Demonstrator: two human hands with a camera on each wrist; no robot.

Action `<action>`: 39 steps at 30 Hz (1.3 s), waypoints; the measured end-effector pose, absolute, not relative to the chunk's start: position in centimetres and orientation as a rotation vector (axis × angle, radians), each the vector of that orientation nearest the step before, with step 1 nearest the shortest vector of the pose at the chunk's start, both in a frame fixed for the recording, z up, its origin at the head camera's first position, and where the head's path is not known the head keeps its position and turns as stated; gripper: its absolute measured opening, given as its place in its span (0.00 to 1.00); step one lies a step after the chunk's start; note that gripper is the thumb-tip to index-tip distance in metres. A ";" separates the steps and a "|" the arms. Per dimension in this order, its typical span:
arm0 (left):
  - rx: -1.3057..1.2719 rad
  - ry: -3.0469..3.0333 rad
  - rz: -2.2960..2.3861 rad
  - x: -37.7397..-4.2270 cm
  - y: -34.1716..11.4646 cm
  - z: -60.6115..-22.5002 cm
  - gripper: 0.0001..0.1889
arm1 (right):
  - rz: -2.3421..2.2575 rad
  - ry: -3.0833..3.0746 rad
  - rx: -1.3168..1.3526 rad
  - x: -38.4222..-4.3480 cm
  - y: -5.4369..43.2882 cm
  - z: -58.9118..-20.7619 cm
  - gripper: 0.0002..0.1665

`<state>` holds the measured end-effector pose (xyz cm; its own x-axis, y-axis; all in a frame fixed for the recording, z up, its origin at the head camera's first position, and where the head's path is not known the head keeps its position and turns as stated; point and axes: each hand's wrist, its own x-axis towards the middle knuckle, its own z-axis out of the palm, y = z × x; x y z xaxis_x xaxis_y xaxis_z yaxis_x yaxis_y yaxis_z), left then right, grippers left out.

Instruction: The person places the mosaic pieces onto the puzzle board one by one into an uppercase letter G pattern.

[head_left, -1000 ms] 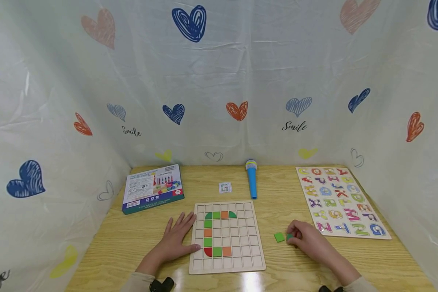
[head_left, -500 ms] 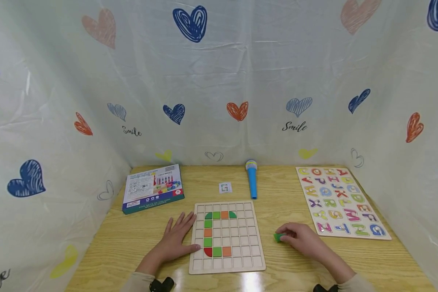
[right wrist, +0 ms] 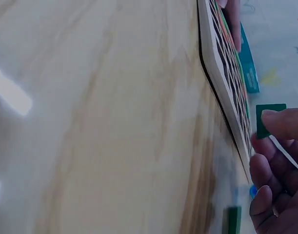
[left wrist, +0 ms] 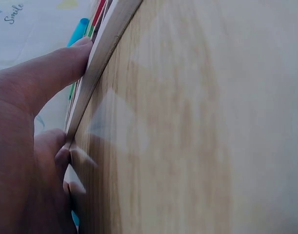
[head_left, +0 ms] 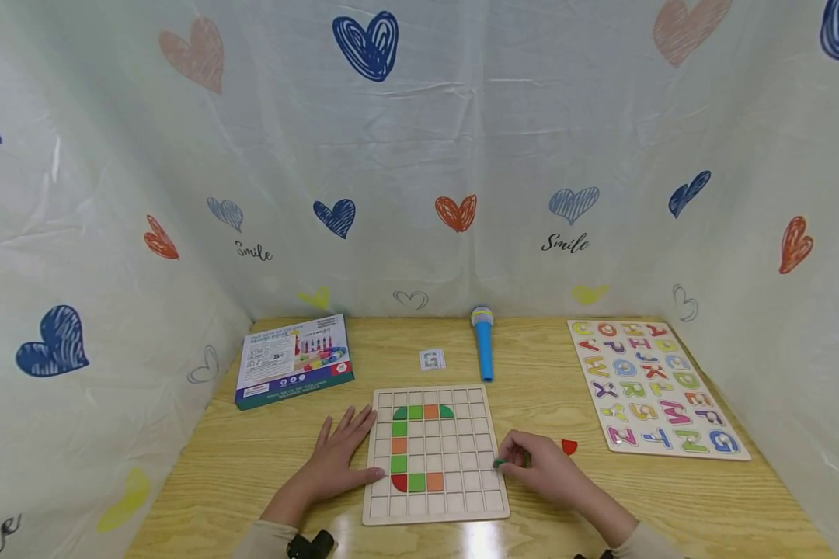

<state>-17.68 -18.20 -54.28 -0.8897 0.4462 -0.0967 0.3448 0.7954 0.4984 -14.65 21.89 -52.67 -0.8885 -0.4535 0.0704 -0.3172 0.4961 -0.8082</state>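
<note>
My right hand (head_left: 541, 466) pinches a small dark green tile (right wrist: 270, 119) between thumb and fingers, at the right edge of a wooden grid board (head_left: 461, 505). More green (head_left: 527, 460) shows beneath that hand, partly hidden by it; in the right wrist view a green piece (right wrist: 234, 219) appears edge-on below the fingers. A red rounded tile (head_left: 569, 446) lies behind the knuckles. The left hand (head_left: 332, 462) lies spread beside the board, its thumb on the board's left edge. Green, orange and red tiles (head_left: 416, 482) fill several cells in a C-like shape.
Beyond the board lie a small printed card (head_left: 432, 359) and a blue toy microphone (head_left: 485, 349). A flat box (head_left: 294, 361) sits at the back left, an alphabet puzzle board (head_left: 653, 388) at the right. A patterned curtain (head_left: 419, 155) surrounds the table.
My right hand has moved left to the board's right edge with the green tile. The red tile has come into view where that hand was. The left hand has stayed in place.
</note>
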 end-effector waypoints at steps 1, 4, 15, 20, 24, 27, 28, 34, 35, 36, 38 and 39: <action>0.616 2.774 0.708 -17.7 -18.2 -54.3 0.52 | -1.358 2.576 -0.665 -14.6 21.6 -52.7 0.05; 0.613 2.773 0.712 -17.7 -18.2 -54.3 0.52 | -1.362 2.579 -0.665 -14.7 20.6 -52.9 0.05; 0.619 2.777 0.715 -17.7 -18.2 -54.3 0.52 | -1.292 2.544 -0.725 -14.8 17.4 -52.9 0.07; 0.617 2.776 0.723 -17.6 -18.2 -54.3 0.52 | -1.257 2.523 -0.741 -14.8 16.1 -53.0 0.05; 0.630 2.783 0.732 -17.6 -18.1 -54.2 0.52 | -1.243 2.511 -0.736 -14.8 15.2 -53.1 0.05; 0.634 2.781 0.734 -17.6 -18.1 -54.2 0.52 | -1.232 2.533 -0.727 -14.7 14.7 -53.1 0.06; 0.634 2.779 0.736 -17.6 -18.1 -54.2 0.52 | -1.228 2.542 -0.724 -14.7 14.5 -53.0 0.07; 0.634 2.777 0.737 -17.6 -18.1 -54.2 0.52 | -1.196 2.547 -0.707 -14.6 14.1 -52.7 0.07; 0.634 2.779 0.736 -17.6 -18.1 -54.2 0.52 | -1.186 2.548 -0.713 -14.6 14.1 -52.7 0.07; 0.633 2.781 0.732 -17.6 -18.2 -54.3 0.52 | -1.175 2.553 -0.721 -14.6 14.1 -52.7 0.07; 0.637 2.788 0.739 -17.6 -18.1 -54.3 0.52 | -1.151 2.571 -0.742 -14.6 14.2 -52.7 0.07; 0.633 2.788 0.737 -17.6 -18.1 -54.3 0.52 | -1.141 2.581 -0.753 -14.6 14.2 -52.7 0.07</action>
<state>-17.63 -18.13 -54.31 -0.8910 0.4483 -0.0713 0.3544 0.7852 0.5078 -14.62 14.18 -52.71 -0.8445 -0.5356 0.0056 -0.3646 0.5672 -0.7385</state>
